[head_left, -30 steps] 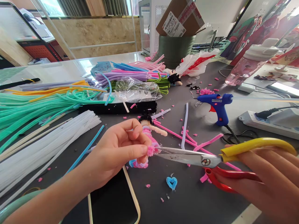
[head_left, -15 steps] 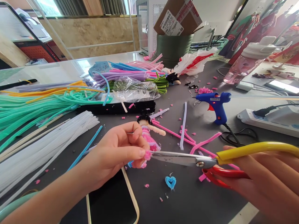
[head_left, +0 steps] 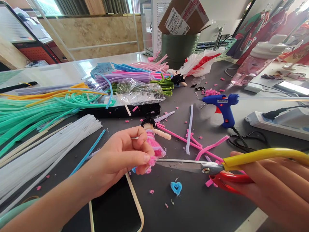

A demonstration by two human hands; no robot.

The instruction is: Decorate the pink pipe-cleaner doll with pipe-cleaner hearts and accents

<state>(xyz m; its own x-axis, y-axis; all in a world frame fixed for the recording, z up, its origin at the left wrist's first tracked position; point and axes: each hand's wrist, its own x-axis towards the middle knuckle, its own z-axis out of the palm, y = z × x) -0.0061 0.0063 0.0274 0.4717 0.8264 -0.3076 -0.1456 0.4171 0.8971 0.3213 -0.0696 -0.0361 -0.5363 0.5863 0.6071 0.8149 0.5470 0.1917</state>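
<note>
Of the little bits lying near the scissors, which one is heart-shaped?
The blue heart, on the near side of the scissors; the pink scraps lying near it are plain, smaller bits.

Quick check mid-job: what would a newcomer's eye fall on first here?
The yellow-and-red scissors in the right hand come first, pointing at the pink tuft in the left hand. Next is the blue glue gun on the dark table, at right. Then the small blue heart, lying below the scissors in the picture.
</note>
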